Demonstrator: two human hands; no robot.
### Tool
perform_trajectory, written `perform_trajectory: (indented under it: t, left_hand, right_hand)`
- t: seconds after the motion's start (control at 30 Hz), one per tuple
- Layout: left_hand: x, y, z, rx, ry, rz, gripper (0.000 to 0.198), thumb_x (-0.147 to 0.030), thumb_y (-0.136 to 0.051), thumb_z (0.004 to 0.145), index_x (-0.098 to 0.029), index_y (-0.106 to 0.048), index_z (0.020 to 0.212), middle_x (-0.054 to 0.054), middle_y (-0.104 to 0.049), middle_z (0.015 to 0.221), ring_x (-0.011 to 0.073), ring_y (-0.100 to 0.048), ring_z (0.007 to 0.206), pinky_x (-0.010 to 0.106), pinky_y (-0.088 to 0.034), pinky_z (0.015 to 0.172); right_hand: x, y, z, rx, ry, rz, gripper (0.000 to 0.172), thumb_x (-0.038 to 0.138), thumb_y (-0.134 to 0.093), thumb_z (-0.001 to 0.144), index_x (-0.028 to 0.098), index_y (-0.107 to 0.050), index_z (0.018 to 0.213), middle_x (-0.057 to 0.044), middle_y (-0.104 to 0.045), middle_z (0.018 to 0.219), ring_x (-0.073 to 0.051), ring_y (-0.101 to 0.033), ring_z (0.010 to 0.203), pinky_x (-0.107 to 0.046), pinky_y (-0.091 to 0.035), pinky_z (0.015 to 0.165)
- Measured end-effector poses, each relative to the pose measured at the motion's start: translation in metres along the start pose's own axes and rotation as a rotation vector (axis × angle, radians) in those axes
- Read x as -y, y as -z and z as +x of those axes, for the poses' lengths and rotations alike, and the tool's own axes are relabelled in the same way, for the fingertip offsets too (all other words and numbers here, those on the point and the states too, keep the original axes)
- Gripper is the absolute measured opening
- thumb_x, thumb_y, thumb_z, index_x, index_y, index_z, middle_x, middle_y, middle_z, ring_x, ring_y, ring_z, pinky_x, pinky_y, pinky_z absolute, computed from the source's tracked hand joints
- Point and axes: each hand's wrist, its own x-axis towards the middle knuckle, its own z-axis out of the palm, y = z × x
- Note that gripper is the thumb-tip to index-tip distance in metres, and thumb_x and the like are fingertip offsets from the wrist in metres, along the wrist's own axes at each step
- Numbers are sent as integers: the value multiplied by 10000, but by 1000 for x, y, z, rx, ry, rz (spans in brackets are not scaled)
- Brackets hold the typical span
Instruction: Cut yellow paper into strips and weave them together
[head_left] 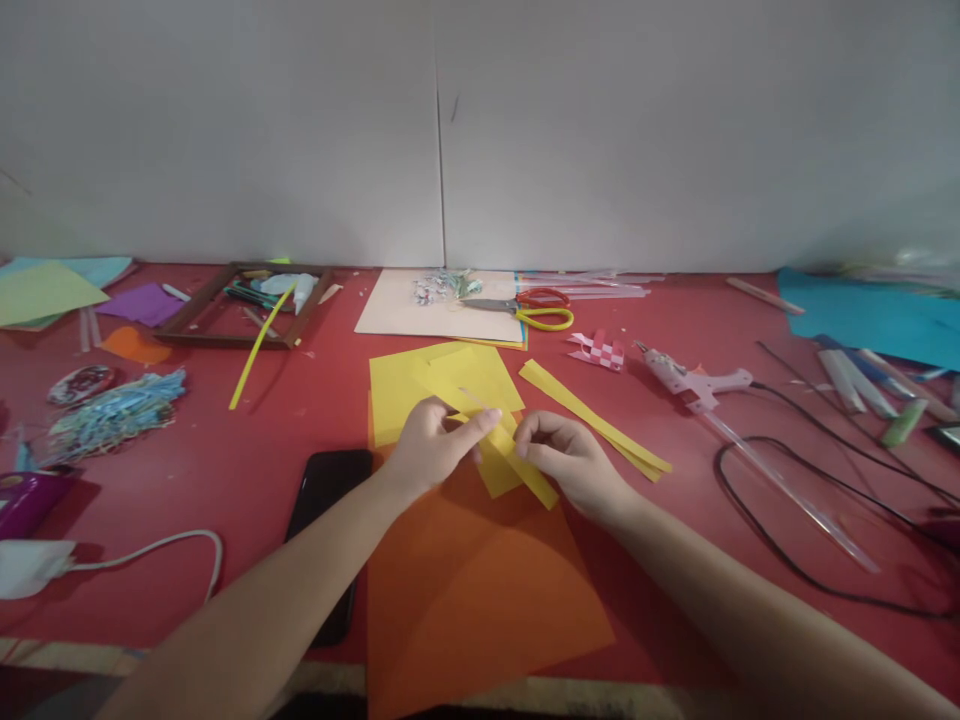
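Both forearms reach in from the lower corners and slant inward. The left hand (431, 445) is turned with its thumb uppermost, pressed along a yellow strip (536, 482) that it pinches. The right hand (574, 465) sits just beside the strip's right edge, thumb and forefinger bent together; whether these fingers grasp the paper, I cannot tell. The strip lies aslant over yellow sheets (390, 385) and an orange sheet (480, 600) on the red bench (251, 460).

The left hand's other fingers are mostly hidden behind the thumb and paper. The left forearm covers part of a black phone (330, 485). A white plug (34, 568) and a purple object (30, 503) are cut off at the left border. Dark marks (600, 708) on the bench's pale front edge are too blurred to read.
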Motion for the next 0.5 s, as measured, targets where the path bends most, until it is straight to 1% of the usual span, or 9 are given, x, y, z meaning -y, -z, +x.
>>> perform_trajectory:
  t: [0.13, 0.2, 0.23, 0.27, 0.33, 0.4, 0.43, 0.5]
  left_hand:
    - [0, 1, 2, -136, 56, -9, 396, -482, -694, 792, -161, -576, 593, -9, -554, 453, 106, -532, 432, 226, -409, 468]
    - [1, 1, 3, -171, 67, -37, 413, -518, -682, 793, -157, -586, 616, -3, -553, 448, 108, -530, 433, 226, -413, 464]
    - [1, 1, 3, -165, 67, -60, 405, -519, -689, 787, -151, -596, 643, -5, -557, 460, 107, -534, 438, 225, -423, 468]
    - [2, 0, 3, -145, 67, -88, 383, -505, -709, 774, -145, -609, 688, -8, -571, 492, 105, -546, 448, 223, -438, 477]
    - [3, -1, 1, -62, 82, -146, 363, -455, -774, 723, -141, -614, 811, -9, -617, 601, 106, -586, 486, 223, -473, 502]
    - [3, -3, 0, 73, 133, -186, 434, -407, -830, 667, -148, -590, 919, 3, -655, 719, 121, -634, 541, 234, -507, 529]
    - [4, -3, -1, 155, 162, -191, 470, -395, -842, 654, -152, -577, 957, 9, -662, 744, 133, -653, 567, 239, -517, 539]
    - [4, -2, -2, 298, 200, -177, 513, -417, -836, 660, -153, -564, 1006, 18, -664, 730, 159, -679, 602, 244, -524, 547]
  right_hand:
    - [-1, 0, 1, -26, 0, -2, 125, 268, -675, 727, 191, -593, 674, 40, -489, 602, -94, -383, 529, -252, -287, 496]
    - [-1, 1, 1, -42, -4, -8, 133, 273, -676, 727, 190, -590, 669, 40, -487, 601, -95, -384, 532, -253, -287, 500]
    - [-1, 1, 1, -46, -8, -8, 137, 275, -676, 727, 190, -586, 666, 41, -485, 599, -94, -382, 529, -253, -284, 498]
    - [-2, 1, 1, -47, -14, -7, 140, 275, -675, 726, 191, -582, 665, 44, -484, 596, -92, -377, 523, -252, -277, 495]
    - [-4, 1, 1, -45, -25, 4, 135, 269, -673, 726, 192, -577, 672, 48, -486, 593, -88, -374, 512, -248, -267, 489]
    - [-6, 3, 1, -29, -37, 24, 122, 258, -669, 732, 193, -575, 689, 45, -510, 604, -92, -408, 517, -246, -281, 496]
    - [-8, 3, 1, -18, -43, 37, 117, 253, -668, 736, 195, -574, 699, 40, -529, 613, -98, -436, 527, -247, -300, 506]
    - [-10, 5, 0, 0, -54, 64, 124, 259, -674, 750, 200, -571, 714, 31, -565, 631, -115, -491, 551, -255, -342, 529]
